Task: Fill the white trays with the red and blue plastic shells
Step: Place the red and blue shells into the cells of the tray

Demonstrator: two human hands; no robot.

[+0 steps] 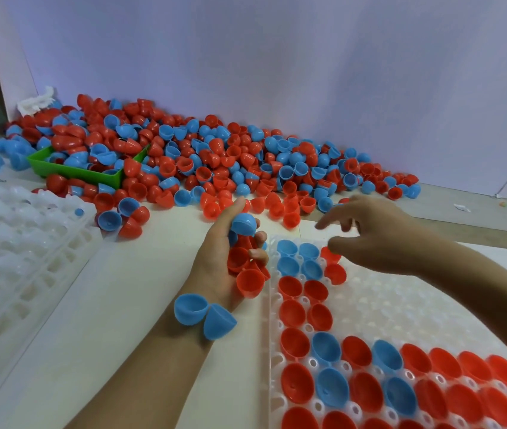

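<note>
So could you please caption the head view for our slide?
Left hand holds shells while right hand hovers over the half-filled white tray.

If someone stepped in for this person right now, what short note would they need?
Left hand: grips a handful of red and blue shells.
Right hand: open over the tray's far end, fingers spread, holding nothing.
Working tray: near rows and left columns filled; middle and right pockets bare.
Two loose blue shells lie by the left wrist.
Supply pile along the wall; spare trays stacked at left.
Left: fill the bare pockets.
</note>
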